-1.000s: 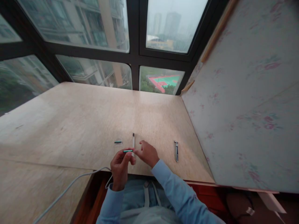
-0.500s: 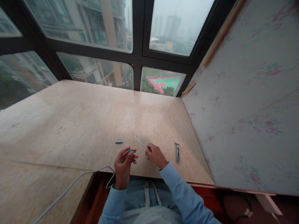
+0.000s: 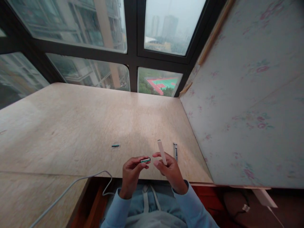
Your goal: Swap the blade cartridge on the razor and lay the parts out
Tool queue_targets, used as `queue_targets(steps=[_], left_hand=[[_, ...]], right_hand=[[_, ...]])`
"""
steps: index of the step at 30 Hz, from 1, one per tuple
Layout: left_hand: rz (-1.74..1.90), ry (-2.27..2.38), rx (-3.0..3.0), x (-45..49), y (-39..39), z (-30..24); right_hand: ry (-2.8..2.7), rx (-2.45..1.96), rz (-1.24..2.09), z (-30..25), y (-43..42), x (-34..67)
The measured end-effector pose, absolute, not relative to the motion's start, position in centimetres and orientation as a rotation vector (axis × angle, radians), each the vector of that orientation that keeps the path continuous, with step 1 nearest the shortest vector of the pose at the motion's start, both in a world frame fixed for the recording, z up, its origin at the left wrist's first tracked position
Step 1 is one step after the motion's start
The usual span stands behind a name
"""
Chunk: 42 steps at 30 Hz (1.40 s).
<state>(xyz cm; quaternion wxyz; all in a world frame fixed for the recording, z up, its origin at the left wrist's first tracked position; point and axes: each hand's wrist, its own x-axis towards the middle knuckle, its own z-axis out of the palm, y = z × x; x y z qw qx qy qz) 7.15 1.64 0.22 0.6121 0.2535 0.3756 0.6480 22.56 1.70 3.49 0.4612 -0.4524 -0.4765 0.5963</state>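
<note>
Pinched between the thumb and fingers of my left hand (image 3: 131, 172) is a small razor cartridge (image 3: 145, 160), black with a green and a pale stripe. My right hand (image 3: 172, 171) is closed around the lower end of a slim, flat, pale stick (image 3: 162, 152); it points up and away and has a small dark tip. A gap separates the two hands over the worktop. Beyond my left hand lies a second razor cartridge (image 3: 115, 145), dark with green, seemingly in a clear cover. A silver and dark razor (image 3: 175, 152) lies just behind my right hand, which partly hides its handle.
The pale worktop (image 3: 90, 117) runs back to dark-framed windows (image 3: 133, 60). A wall with flowered paper (image 3: 232, 126) borders it on the right. A grey cable (image 3: 71, 186) curves over the front left edge, above an open wooden drawer space (image 3: 92, 202).
My right hand has turned, swinging the pale stick from pointing left to nearly upright. My left hand has moved slightly right and down with the razor cartridge. The whole view has shifted a little.
</note>
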Motion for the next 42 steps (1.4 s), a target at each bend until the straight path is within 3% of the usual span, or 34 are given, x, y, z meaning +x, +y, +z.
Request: queue_targets(steps=[11, 20, 37, 42], left_hand=[[1.409, 0.771, 0.796, 8.1, 0.8, 0.9], [1.192, 0.575, 0.546, 9.2, 0.6, 1.8], [1.065, 0.556, 0.440, 10.2, 0.1, 1.3], [1.108, 0.533, 0.410, 10.7, -0.2, 0.8]], right_hand=[[-1.228, -1.112, 1.189, 2.6, 1.0, 22.9], [-1.262, -1.135, 1.029, 2.7, 0.5, 23.2], [-1.890, -1.078, 0.532, 3.2, -0.1, 26.3], [-1.953, -1.130, 0.539, 3.1, -0.3, 26.4]])
